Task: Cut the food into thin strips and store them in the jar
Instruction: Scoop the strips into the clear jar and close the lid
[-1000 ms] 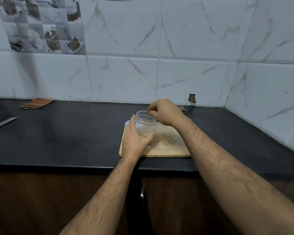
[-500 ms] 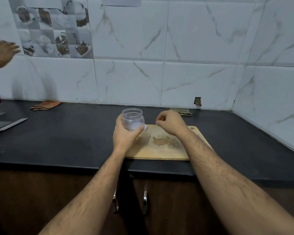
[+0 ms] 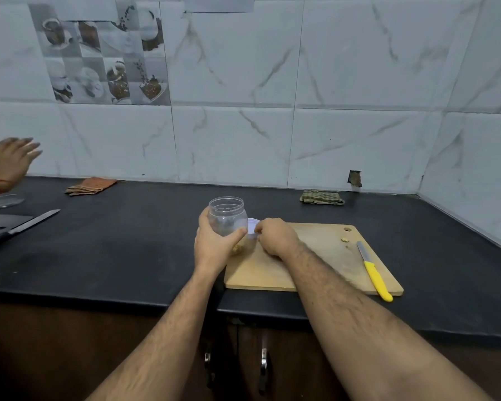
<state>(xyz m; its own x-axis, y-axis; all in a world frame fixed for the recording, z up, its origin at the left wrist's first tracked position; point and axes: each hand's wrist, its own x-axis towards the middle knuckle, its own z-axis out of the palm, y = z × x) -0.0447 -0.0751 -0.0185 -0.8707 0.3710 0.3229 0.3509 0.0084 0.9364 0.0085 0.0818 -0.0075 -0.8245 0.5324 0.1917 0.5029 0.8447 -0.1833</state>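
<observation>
Shifted off the cutting board (image 3: 324,273), the right hand (image 3: 275,238) now pinches the white lid (image 3: 252,225) just beside the left hand (image 3: 214,247), whose fingers wrap the clear jar (image 3: 227,215) (strips low inside, seemingly stored), so capping remains.

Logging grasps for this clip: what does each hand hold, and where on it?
The left hand grips the clear jar round its body. The right hand reaches the white lid; whether its fingers pinch it cannot be told.

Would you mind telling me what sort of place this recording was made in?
Most likely a home kitchen: a dark countertop backed by marble-look wall tiles, with a wooden cutting board and a yellow-handled knife on it.
</observation>
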